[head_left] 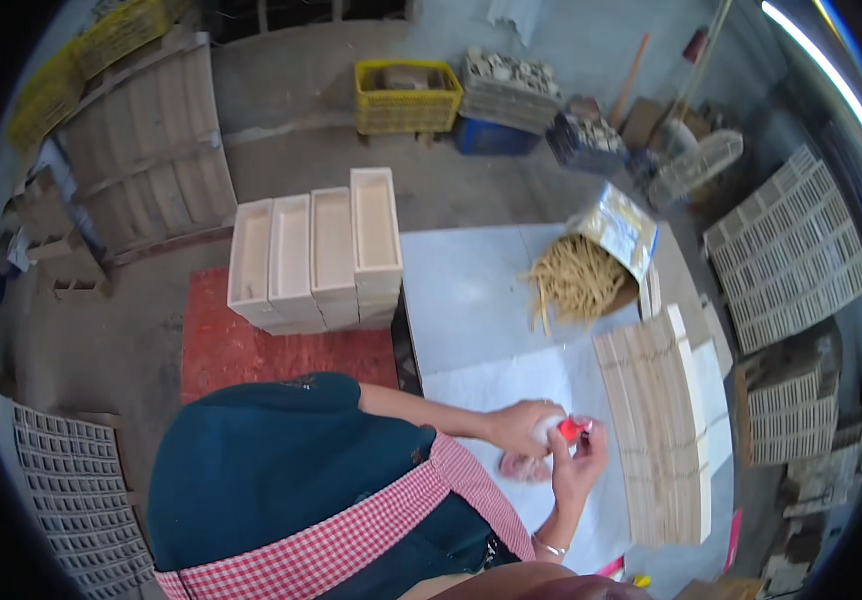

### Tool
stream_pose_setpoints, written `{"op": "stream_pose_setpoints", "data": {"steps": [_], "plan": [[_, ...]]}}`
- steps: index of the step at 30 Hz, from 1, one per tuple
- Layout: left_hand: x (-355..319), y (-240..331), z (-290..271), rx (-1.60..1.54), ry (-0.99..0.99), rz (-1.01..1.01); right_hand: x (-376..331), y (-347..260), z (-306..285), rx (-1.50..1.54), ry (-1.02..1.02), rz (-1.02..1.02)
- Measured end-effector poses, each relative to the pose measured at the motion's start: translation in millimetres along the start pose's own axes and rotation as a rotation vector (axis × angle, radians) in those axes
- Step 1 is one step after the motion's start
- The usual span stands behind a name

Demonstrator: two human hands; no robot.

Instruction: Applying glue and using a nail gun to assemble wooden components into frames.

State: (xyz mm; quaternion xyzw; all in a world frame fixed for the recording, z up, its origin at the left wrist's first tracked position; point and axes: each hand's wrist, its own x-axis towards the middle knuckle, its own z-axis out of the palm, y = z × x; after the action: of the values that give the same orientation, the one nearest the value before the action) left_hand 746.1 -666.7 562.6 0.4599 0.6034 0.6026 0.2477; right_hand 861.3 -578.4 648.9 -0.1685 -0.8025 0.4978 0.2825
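Observation:
Above the white tabletop (466, 385), my left hand (523, 425) is closed around a small white bottle (545, 431). A bright red cap (572, 430) sits at the bottle's right end. My right hand (577, 466), with a bracelet at the wrist, has its thumb and fingers closed at that cap, and the fingertips partly cover it. Just below the bottle, a clear, pinkish plastic bag or wrapper (524, 467) lies on the table; its contents are too blurred to name.
Right of my hands stands a long stack of pale wooden boards (656, 430). Farther back, an open bag (616, 225) spills tan strips (579, 280). Stacked shallow wooden boxes (313, 250) rest on a red board (281, 362) at left. A yellow crate (408, 105) stands behind.

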Motion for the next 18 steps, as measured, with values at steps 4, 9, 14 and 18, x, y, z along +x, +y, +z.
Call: {"op": "stream_pose_setpoints", "data": {"steps": [4,9,14,18], "plan": [[-1,17,-29,-0.001,-0.064,-0.050,19,-15,2,-0.011,-0.151,-0.018],[-1,24,-55,0.074,-0.039,-0.034,26,-41,18,-0.118,-0.195,-0.112],[-7,31,-62,0.185,0.176,0.035,35,-43,33,-0.204,-0.155,-0.088],[-12,32,-77,0.295,0.330,0.008,48,-43,53,-0.240,-0.165,-0.035]]}}
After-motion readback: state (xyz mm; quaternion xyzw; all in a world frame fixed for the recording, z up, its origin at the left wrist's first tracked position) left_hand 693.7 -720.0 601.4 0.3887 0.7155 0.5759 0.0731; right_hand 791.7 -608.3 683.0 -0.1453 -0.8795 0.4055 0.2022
